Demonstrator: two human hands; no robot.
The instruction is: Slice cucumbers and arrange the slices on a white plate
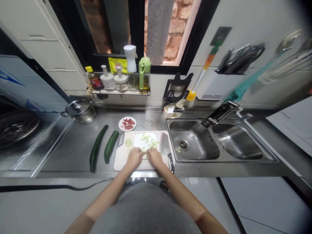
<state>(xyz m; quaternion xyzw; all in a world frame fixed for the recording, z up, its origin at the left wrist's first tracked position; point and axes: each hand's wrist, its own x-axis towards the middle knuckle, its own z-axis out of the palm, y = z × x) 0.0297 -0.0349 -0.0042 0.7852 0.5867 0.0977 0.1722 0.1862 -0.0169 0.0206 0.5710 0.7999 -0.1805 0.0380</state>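
A white cutting board (119, 162) lies on the steel counter, with a white square plate (138, 140) on it. Cucumber slices (145, 137) are arranged in curved groups on the plate. My left hand (134, 157) and my right hand (154, 157) meet near the plate's front edge, fingers closed around a small green cucumber slice (144, 156). A short stack of slices (128, 142) sits on the board left of the plate. To the right, a knife (165, 143) rests on the board, its black handle (171, 162) toward me.
Two cucumbers (97, 148) (111, 147) lie left of the board. Behind it is a round plate of red pieces (127, 123). A lidded pot (80, 111) stands at the back left. A double sink (195, 156) adjoins the board's right side.
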